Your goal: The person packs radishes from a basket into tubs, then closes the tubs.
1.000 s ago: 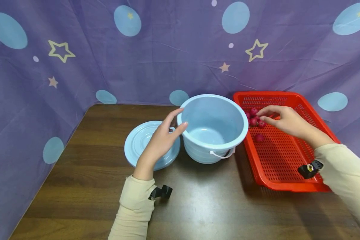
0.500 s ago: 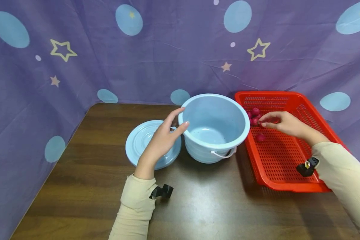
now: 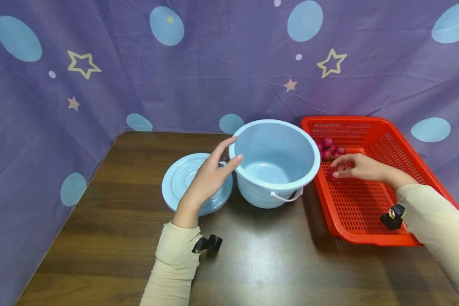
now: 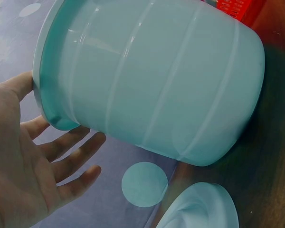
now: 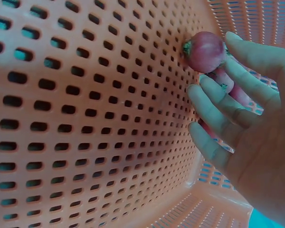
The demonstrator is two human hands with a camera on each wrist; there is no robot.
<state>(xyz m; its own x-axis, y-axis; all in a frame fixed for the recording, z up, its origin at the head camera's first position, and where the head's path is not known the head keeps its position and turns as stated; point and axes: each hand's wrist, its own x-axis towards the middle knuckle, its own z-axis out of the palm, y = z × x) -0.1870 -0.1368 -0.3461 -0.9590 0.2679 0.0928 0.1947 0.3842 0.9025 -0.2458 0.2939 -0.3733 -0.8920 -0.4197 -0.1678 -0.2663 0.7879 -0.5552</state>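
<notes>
My left hand (image 3: 210, 175) touches the rim of the light blue bucket (image 3: 252, 187) from the left, fingers spread and fairly straight. The left wrist view shows its fingertips (image 4: 99, 138) right at the outer wall below the rim. My right hand (image 3: 361, 167) reaches down inside the red basket (image 3: 329, 204), thumb and fingers spread at a lone red radish (image 5: 206, 52). The thumb tip lies right at the radish's side in the right wrist view. Several more radishes (image 3: 327, 143) cluster in the basket's far left corner.
A round light blue lid (image 3: 176, 180) lies on the wooden table (image 3: 107, 238), left of the bucket and partly behind the left hand. The bucket's white handle (image 3: 287, 199) hangs at its front. A purple patterned cloth (image 3: 199, 76) hangs behind the table.
My right hand has moved from the radish cluster towards the front of the basket, down to the lone radish. My left hand stays at the bucket rim. The head view has shifted slightly.
</notes>
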